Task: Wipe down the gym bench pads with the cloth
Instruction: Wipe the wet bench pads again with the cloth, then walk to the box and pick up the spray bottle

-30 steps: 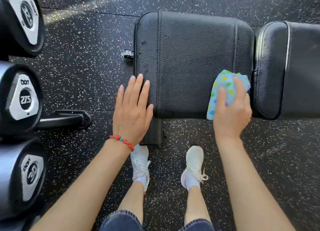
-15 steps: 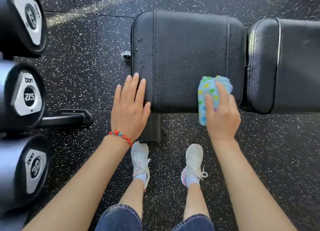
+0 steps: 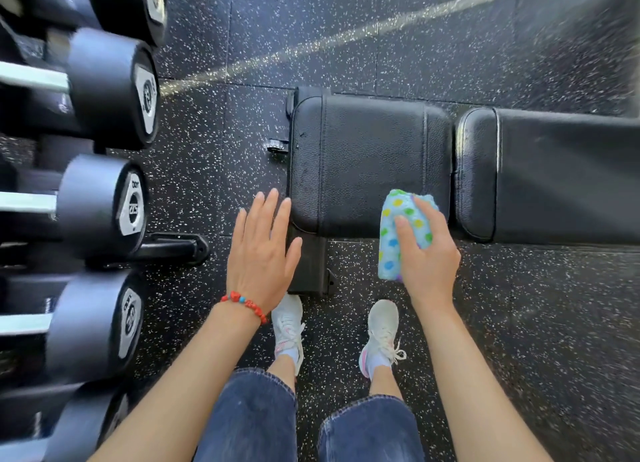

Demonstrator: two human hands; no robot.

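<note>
Gripping the cloth, the right hand has slid off the seat pad's near edge at frame centre, the left hand still spread flat, so that pad's wipe looks nearly finished.

The dumbbell rack walls off the left, its foot jutting toward the seat pad, leaving a strip of speckled floor between (open floor lies beyond and right of the back pad)

Dumbbell end cap, just beyond the left hand: "27.5", small brand word above it, unclear. Other dumbbell caps blurred, unreadable.
</note>
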